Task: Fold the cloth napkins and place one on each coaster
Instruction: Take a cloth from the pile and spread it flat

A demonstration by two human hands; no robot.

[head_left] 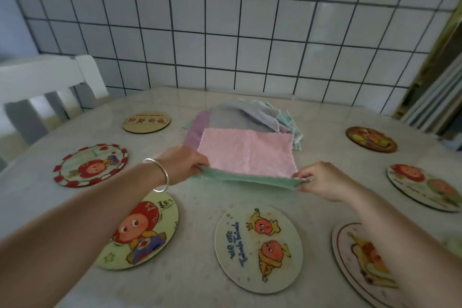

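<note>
Seven round coasters ring a pile of napkins (240, 117) on the worktop (195, 282). In front of the pile, the left hand (183, 164) and right hand (322, 180) each pinch a corner of one green napkin (240, 179), stretched between them, with one pink napkin (246, 150) just behind it.

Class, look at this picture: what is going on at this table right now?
A person is working on cloth napkins at a marble-look table. The left hand and the right hand each pinch a near corner of a green napkin, lifting that edge. A pink napkin lies just behind it, in front of a loose pile of napkins. Seven round cartoon coasters ring the table, such as the "We are Friends" coaster; none has a napkin on it yet.
</note>
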